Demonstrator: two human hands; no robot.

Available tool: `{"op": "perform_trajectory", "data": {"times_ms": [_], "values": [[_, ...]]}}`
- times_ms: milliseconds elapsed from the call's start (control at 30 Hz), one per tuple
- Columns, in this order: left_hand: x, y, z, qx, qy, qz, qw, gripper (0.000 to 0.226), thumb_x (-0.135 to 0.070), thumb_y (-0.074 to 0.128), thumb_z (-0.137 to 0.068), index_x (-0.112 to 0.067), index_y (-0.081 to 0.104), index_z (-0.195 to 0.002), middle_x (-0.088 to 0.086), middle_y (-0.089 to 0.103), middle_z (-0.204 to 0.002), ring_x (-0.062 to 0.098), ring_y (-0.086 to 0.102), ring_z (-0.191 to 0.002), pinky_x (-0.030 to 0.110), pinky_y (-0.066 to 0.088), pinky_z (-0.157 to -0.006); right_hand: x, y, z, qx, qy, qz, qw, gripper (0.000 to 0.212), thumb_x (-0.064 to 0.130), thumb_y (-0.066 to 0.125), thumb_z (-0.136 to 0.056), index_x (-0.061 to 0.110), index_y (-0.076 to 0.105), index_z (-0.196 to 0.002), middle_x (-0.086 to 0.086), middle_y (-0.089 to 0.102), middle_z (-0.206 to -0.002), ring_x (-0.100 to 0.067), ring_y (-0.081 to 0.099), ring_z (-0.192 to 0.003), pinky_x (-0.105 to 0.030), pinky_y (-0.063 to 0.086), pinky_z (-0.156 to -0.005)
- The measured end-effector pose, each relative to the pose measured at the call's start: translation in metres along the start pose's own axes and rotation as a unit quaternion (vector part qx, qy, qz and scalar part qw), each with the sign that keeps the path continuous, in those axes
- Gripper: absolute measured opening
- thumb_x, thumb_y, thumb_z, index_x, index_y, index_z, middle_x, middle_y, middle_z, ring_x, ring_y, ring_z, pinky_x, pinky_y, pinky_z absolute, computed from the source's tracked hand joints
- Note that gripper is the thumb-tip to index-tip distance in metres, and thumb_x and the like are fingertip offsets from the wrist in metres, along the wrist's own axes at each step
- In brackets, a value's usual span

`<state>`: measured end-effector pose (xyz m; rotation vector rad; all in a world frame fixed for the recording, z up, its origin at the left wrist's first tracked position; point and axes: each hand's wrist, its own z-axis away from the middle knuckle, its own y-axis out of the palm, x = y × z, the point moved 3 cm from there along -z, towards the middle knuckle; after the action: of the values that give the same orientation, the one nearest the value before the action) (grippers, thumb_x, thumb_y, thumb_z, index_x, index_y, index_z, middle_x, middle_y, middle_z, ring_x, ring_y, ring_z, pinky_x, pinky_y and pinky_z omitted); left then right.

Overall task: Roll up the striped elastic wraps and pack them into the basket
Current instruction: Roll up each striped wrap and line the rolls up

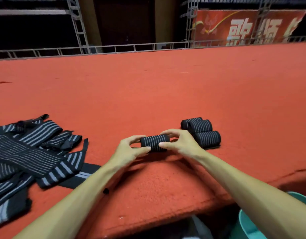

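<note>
A rolled black wrap with thin white stripes point(154, 142) lies on the red carpet near its front edge. My left hand point(129, 150) grips its left end between thumb and fingers. My right hand point(180, 141) grips its right end the same way. Three finished rolls point(203, 131) sit close together just right of my right hand. A heap of unrolled striped wraps point(33, 152) spreads over the carpet at the left. A teal basket point(252, 226) shows at the bottom right, below the carpet edge, partly hidden by my right forearm.
The red carpeted platform point(166, 92) stretches far ahead. A metal truss rail point(114, 49) runs along its far edge. A red banner with large characters point(243, 26) hangs at the back right. The platform's front edge drops off near my elbows.
</note>
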<state>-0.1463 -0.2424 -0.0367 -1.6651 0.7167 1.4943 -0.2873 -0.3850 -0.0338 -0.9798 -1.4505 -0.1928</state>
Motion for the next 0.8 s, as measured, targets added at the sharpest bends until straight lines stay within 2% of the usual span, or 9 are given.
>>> {"op": "perform_trajectory", "data": {"times_ms": [67, 167, 300, 400, 500, 567, 700, 800], "values": [[-0.008, 0.029, 0.004, 0.022, 0.003, 0.032, 0.999, 0.039, -0.004, 0.079, -0.073, -0.013, 0.067, -0.109, 0.008, 0.068, -0.112, 0.026, 0.069, -0.093, 0.042, 0.053, -0.092, -0.001, -0.031, 0.016, 0.003, 0.006, -0.005, 1.000, 0.030, 0.021, 0.082, -0.074, 0.018, 0.071, -0.102, 0.003, 0.072, -0.089, 0.002, 0.063, -0.073, -0.025, 0.052, -0.075], [-0.012, 0.074, 0.009, 0.044, 0.020, 0.006, 0.999, 0.033, -0.001, 0.074, -0.078, -0.014, 0.067, -0.107, 0.007, 0.068, -0.103, 0.010, 0.068, -0.076, 0.030, 0.058, -0.079, -0.010, -0.071, 0.040, 0.011, 0.026, -0.017, 0.999, 0.029, 0.009, 0.080, -0.075, 0.008, 0.069, -0.102, 0.002, 0.068, -0.082, -0.002, 0.061, -0.067, -0.019, 0.051, -0.062], [-0.008, 0.125, 0.008, 0.043, 0.032, -0.030, 0.998, 0.036, -0.011, 0.082, -0.072, -0.020, 0.066, -0.103, 0.005, 0.070, -0.097, 0.014, 0.067, -0.072, 0.035, 0.058, -0.080, -0.036, -0.112, 0.064, -0.038, 0.047, 0.000, 0.998, 0.030, 0.008, 0.080, -0.073, 0.013, 0.070, -0.101, 0.001, 0.070, -0.089, -0.008, 0.062, -0.078, -0.022, 0.052, -0.070], [-0.008, 0.157, 0.003, 0.028, 0.042, -0.058, 0.997, 0.041, -0.016, 0.082, -0.073, -0.016, 0.063, -0.110, -0.001, 0.068, -0.095, 0.007, 0.061, -0.068, 0.018, 0.052, -0.071, -0.053, -0.134, 0.073, -0.087, 0.052, 0.064, 0.993, 0.033, 0.017, 0.081, -0.074, 0.019, 0.071, -0.105, 0.007, 0.071, -0.091, -0.007, 0.063, -0.079, -0.021, 0.049, -0.076], [-0.007, 0.177, -0.002, -0.001, 0.039, -0.077, 0.996, 0.046, -0.018, 0.080, -0.074, -0.015, 0.059, -0.115, -0.003, 0.064, -0.097, 0.003, 0.061, -0.070, 0.009, 0.046, -0.066, -0.063, -0.143, 0.077, -0.117, 0.059, 0.174, 0.976, 0.035, 0.029, 0.079, -0.076, 0.028, 0.071, -0.110, 0.012, 0.070, -0.094, -0.006, 0.063, -0.079, -0.007, 0.041, -0.071], [-0.007, 0.184, -0.005, -0.024, 0.034, -0.084, 0.996, 0.045, -0.018, 0.079, -0.076, -0.014, 0.057, -0.114, -0.002, 0.062, -0.098, 0.001, 0.058, -0.071, 0.006, 0.043, -0.061, -0.068, -0.144, 0.076, -0.136, 0.064, 0.185, 0.971, 0.035, 0.028, 0.077, -0.078, 0.026, 0.071, -0.111, 0.010, 0.069, -0.097, -0.007, 0.062, -0.080, -0.002, 0.037, -0.066], [-0.007, 0.190, -0.009, -0.063, 0.056, -0.129, 0.988, 0.039, -0.023, 0.080, -0.075, -0.012, 0.061, -0.107, -0.003, 0.063, -0.089, 0.004, 0.058, -0.068, 0.011, 0.039, -0.063, -0.073, -0.142, 0.073, -0.175, 0.075, 0.177, 0.966, 0.034, 0.026, 0.076, -0.079, 0.021, 0.069, -0.112, 0.006, 0.070, -0.102, -0.007, 0.060, -0.081, -0.010, 0.037, -0.072], [-0.007, 0.191, -0.011, -0.059, 0.066, -0.150, 0.985, 0.038, -0.027, 0.078, -0.076, -0.014, 0.060, -0.107, -0.001, 0.060, -0.101, 0.006, 0.060, -0.069, 0.015, 0.041, -0.072, -0.073, -0.142, 0.072, -0.182, 0.084, 0.176, 0.964, 0.035, 0.026, 0.077, -0.078, 0.019, 0.068, -0.111, 0.003, 0.069, -0.106, -0.009, 0.061, -0.083, -0.015, 0.041, -0.078]]}}
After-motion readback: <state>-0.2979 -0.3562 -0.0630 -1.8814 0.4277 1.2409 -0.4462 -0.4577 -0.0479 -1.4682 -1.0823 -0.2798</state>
